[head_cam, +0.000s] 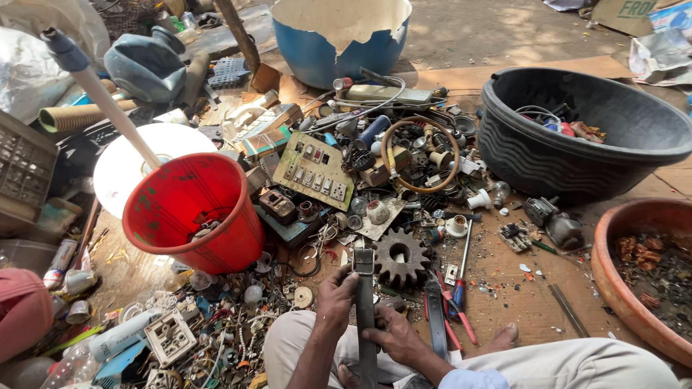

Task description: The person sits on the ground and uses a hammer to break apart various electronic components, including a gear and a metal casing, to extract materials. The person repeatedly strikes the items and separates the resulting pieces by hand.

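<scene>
Head view looks down on two bare hands working over a long, flat, dark metal bar (365, 310) that stands roughly upright between the person's knees. The left hand (335, 299) is closed around the bar's upper part from the left, fingers wrapped on its edge just below the squared, bracket-like top end. The right hand (393, 337) is closed on the bar lower down, gripping it from the right, thumb across its face. The bar's top end sits just left of a rusty dark toothed gear wheel (401, 257) lying flat on the ground. Right of the hands, a red-and-blue handled screwdriver (460, 284) and dark pliers with red grips (437, 317) lie on brown cardboard sheeting (504, 288). Farther off, a pale green switch panel (314, 170) and a loop of tan hose (420, 153) rest in a heap of small scrap parts. To the left, a red plastic bucket (191, 212) stands tilted, with a white pipe (108, 101) leaning behind it. At far right sits a large black plastic tub (584, 137), and near right a terracotta bowl (641, 277) holding rusty bits. At the far middle stands a broken blue barrel (335, 39).
</scene>
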